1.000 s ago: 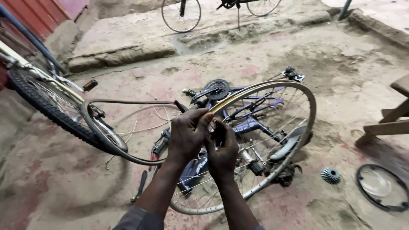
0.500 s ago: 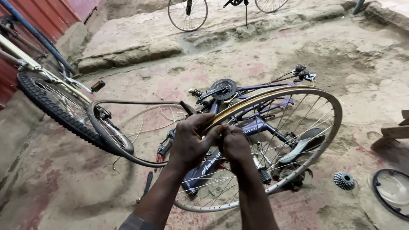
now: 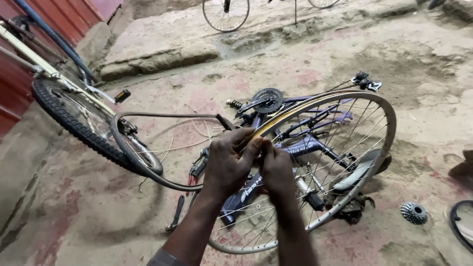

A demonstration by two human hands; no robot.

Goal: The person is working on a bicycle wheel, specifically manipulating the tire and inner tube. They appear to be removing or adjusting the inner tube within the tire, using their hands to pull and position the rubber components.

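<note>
Both hands meet at the near-left rim of a bare spoked wheel held tilted over the ground. The left hand has its fingers curled and pressed together, pinching a yellowish rim strip against the rim's edge; the right hand, touching the left, is also closed on the rim, though what its fingertips grip is hidden behind its knuckles. The strip runs up and right from the hands along the wheel's upper arc.

Behind the wheel, seen through its spokes, lies a blue bicycle frame on its side. A pale printed label runs along its tube; the spokes cross it and it is hard to make out. The frame's black chainring sits just beyond the wheel's top-left edge, and a handlebar part pokes out at the wheel's top.

Left of the wheel, a loose black tyre loops out from the hands and touches a second bicycle's knobbly wheel, which leans by a red corrugated wall. Right of the wheel, a small metal cog cluster rests on the dirt, and beyond it a dark ring is cut off by the picture's edge. Far beyond the wheel, another bicycle wheel stands on a raised slab, its top cut off.
</note>
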